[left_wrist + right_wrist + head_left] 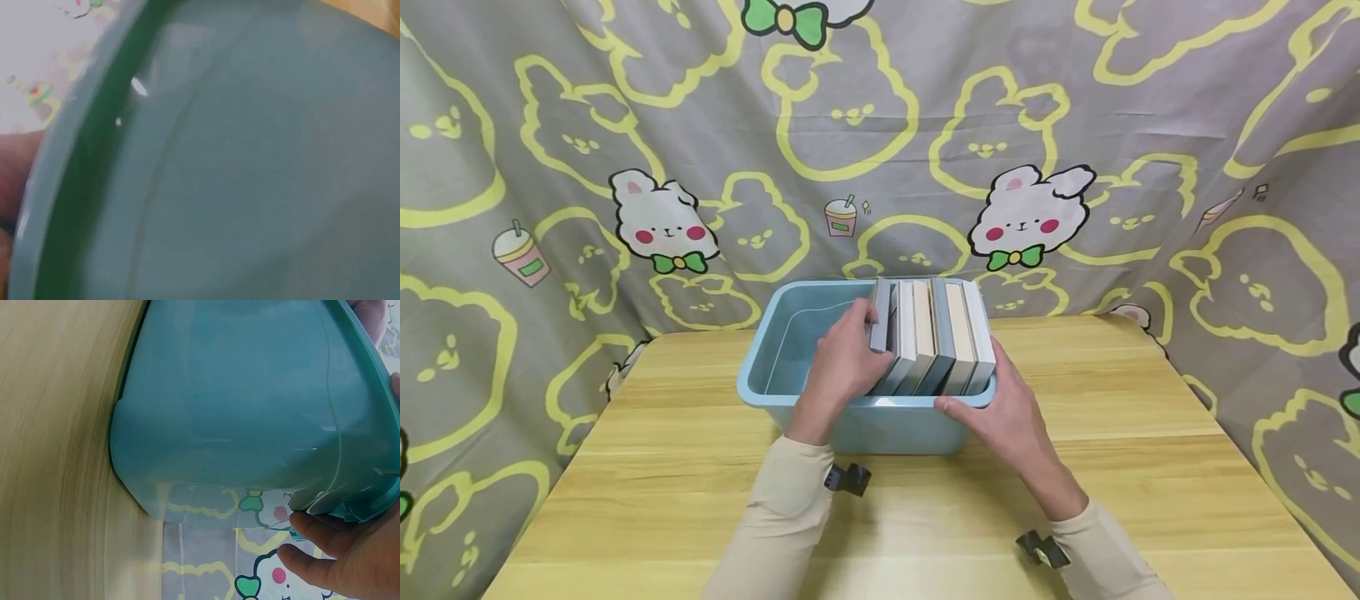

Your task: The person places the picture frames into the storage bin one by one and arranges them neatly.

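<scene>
A light blue plastic bin sits on the table, with several books standing in a row in its right half. My left hand reaches in over the front rim and grips the leftmost grey book, thumb toward the front and fingers behind. My right hand holds the bin at its front right corner, the thumb on the front rim. In the right wrist view, fingers lie by the bin's outer side. Only the bin's wall and a bit of skin show in the left wrist view.
The wooden table extends on both sides of the bin and in front of it. A grey curtain with yellow outlines and white cartoon animals hangs behind and at both sides. Black straps hang at both wrists.
</scene>
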Tool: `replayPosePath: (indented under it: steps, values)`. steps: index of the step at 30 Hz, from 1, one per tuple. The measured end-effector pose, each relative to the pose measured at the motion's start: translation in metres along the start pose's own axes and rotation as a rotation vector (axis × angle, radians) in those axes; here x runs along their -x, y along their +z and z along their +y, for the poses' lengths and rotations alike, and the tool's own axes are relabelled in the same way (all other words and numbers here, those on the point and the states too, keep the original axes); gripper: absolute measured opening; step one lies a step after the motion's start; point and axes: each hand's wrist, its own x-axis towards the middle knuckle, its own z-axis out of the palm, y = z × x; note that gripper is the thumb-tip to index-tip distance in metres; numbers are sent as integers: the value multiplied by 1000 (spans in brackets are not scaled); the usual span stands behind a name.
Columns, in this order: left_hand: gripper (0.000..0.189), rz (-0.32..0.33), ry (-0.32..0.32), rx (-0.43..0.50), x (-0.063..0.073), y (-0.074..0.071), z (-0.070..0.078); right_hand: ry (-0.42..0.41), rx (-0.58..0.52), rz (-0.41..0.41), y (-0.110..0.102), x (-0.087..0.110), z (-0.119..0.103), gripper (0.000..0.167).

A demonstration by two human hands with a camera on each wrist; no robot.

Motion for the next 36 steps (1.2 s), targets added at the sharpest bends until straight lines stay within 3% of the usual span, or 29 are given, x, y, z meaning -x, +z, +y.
replayPosePath:
  steps: [4, 11, 25, 36]
  values:
    - [52, -104, -9, 32, 0, -5, -1, 10, 1, -1, 0, 0, 0, 106]
    - [57, -184, 27, 93, 0, -7, -6, 15, -5, -10, 0, 1, 0, 107]
    - [56, -235, 35, 137, 0, -7, -8, 9, -10, -6, -1, 2, -1, 106]
    - [59, -249, 89, 109, 4, -12, -13, 17, -9, -11, 0, 2, -2, 107]
